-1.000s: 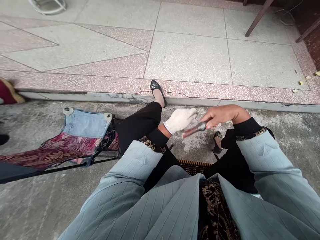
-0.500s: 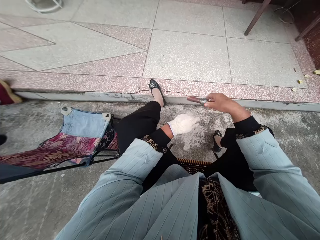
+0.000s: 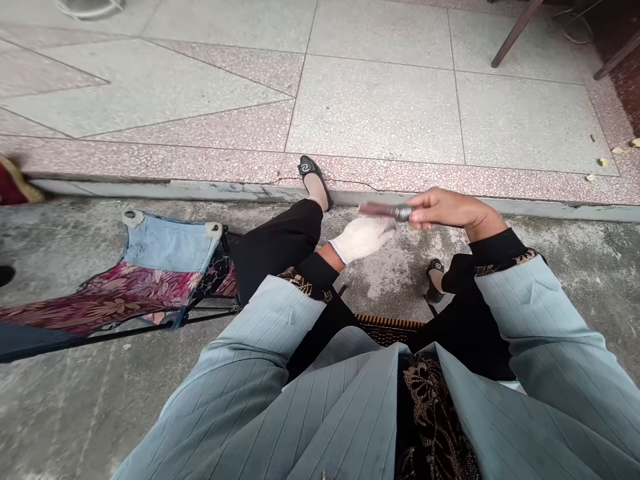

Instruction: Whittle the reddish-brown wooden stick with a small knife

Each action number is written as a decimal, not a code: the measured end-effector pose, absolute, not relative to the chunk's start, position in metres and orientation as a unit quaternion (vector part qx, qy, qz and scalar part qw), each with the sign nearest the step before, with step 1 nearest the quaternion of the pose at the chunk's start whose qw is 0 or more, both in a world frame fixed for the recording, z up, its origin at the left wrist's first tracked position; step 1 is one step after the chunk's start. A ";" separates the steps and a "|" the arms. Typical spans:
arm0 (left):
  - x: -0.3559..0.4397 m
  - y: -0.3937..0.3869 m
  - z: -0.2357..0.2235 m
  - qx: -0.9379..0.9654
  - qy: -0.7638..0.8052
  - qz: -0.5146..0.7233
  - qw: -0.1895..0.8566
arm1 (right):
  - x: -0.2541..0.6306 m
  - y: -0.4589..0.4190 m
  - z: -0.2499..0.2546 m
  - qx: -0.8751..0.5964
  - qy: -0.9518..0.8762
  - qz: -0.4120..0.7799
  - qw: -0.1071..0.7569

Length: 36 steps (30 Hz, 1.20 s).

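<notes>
My right hand (image 3: pixel 443 210) is bare and grips one end of a brown stick-like piece (image 3: pixel 379 210) with grey wire (image 3: pixel 403 213) wound in coils near my fingers. The stick is blurred and points left, passing just above the fingers of my left hand (image 3: pixel 361 239). That left hand wears a white knitted glove; its fingers are curled closed, and what they hold, if anything, cannot be made out. Whether the stick touches the glove is unclear.
A folding chair (image 3: pixel 167 243) with denim and floral fabric stands at my left. My left foot rests on the edge of a tiled step (image 3: pixel 380 120); my right shoe (image 3: pixel 435 283) is on the concrete. Wooden furniture legs (image 3: pixel 515 35) are at the upper right, with small yellowish scraps (image 3: pixel 603 162) below them.
The stick in my right hand has moved left and slightly down, over the gloved hand. My left hand has shifted slightly left and up.
</notes>
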State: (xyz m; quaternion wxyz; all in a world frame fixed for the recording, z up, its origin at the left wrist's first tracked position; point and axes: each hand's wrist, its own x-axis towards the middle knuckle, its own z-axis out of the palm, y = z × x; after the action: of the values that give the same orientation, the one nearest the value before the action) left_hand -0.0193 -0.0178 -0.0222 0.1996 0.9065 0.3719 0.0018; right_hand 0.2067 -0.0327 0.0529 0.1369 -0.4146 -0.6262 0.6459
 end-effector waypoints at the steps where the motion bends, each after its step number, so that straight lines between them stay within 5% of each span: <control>1: -0.018 -0.018 -0.023 0.912 0.360 -0.012 0.195 | 0.208 -0.032 0.052 -0.449 -0.600 0.631 0.201; 3: -0.014 -0.021 -0.023 0.930 0.319 -0.049 0.178 | 0.208 -0.030 0.047 -0.514 -0.556 0.587 0.286; 5: -0.011 -0.025 -0.023 0.941 0.285 -0.076 0.164 | 0.205 -0.026 0.040 -0.594 -0.548 0.517 0.281; 11: -0.011 -0.035 -0.025 0.966 0.225 -0.072 0.109 | 0.191 -0.022 0.024 -0.689 -0.679 0.235 -0.096; 14: -0.015 -0.033 -0.020 0.959 0.257 -0.068 0.096 | 0.182 -0.030 0.023 -0.616 -0.706 0.273 -0.217; 17: -0.019 -0.026 -0.014 0.942 0.316 -0.045 0.105 | 0.179 -0.039 0.030 -0.520 -0.712 0.399 -0.251; 22: -0.020 -0.017 -0.015 0.916 0.373 -0.030 0.145 | 0.197 -0.040 0.053 -0.321 -0.688 0.644 -0.092; 26: -0.016 -0.019 -0.020 0.918 0.360 -0.048 0.156 | 0.217 -0.035 0.059 -0.419 -0.644 0.620 0.156; 29: -0.011 -0.026 -0.020 0.932 0.312 -0.082 0.164 | 0.218 -0.030 0.052 -0.561 -0.600 0.519 0.237; 31: -0.008 -0.032 -0.020 0.942 0.276 -0.092 0.168 | 0.212 -0.026 0.043 -0.656 -0.605 0.414 0.179; 36: -0.009 -0.037 -0.018 0.956 0.255 -0.073 0.127 | 0.192 -0.024 0.023 -0.681 -0.671 0.255 -0.146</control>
State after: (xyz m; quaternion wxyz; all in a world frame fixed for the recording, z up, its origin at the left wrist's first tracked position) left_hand -0.0088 -0.0368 -0.0177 0.1275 0.9559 0.2545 -0.0728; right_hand 0.1917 -0.0241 0.0235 -0.1460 -0.6811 -0.6706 0.2552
